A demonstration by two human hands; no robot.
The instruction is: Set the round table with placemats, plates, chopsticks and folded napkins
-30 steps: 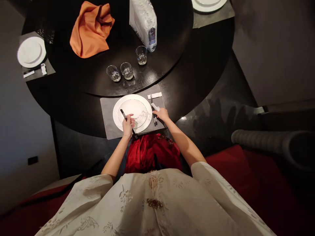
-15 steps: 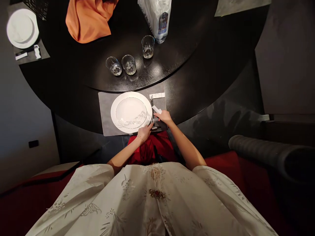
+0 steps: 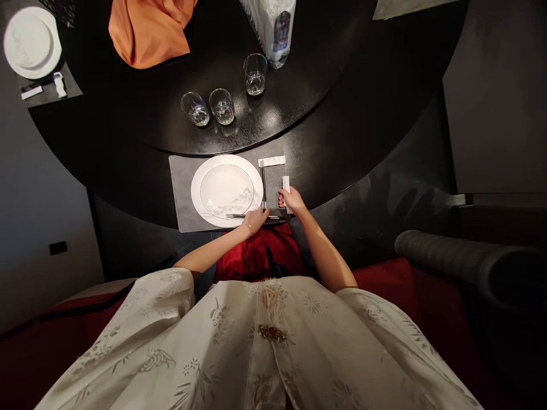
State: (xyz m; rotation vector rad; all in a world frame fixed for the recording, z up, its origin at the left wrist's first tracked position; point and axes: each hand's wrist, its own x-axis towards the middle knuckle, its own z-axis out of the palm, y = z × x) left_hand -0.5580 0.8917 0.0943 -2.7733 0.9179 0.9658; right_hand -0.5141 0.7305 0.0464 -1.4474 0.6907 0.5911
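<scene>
Head view: your table holds three clear, round tumblers of glass [image 3: 222, 106], two side by side and one set nearer a white, plastic-wrapped, blocky packet [image 3: 280, 34]. You can count two round white plates in sight: a glossy near plate [image 3: 226, 185] with a thin dark inner ring and a grey mountain drawing, and a plain-rimmed far plate [image 3: 29, 42] at the upper left. The near plate sits on a smooth grey rectangular placemat [image 3: 182, 193], and a crumpled orange cloth [image 3: 147, 34] lies in soft folds on the glossy black round table [image 3: 359, 102]. Two sets of sticks show. Slim dark chopsticks [image 3: 233, 216], too fine to count surely, run sideways through your left hand [image 3: 256, 217], whose fingers are closed around them, one end crossing the plate's lower rim. A second dark pair [image 3: 264, 185] lies on the mat just right of the plate, upper ends meeting a flat white strip [image 3: 273, 161]. Your right hand [image 3: 292, 200] has its fingers curled tight about a narrow white slip [image 3: 286, 182]. Half a second ago that slip slanted beside the lying pair; now you have it upright, farther right, and your held sticks poke out on both sides of your left hand.
</scene>
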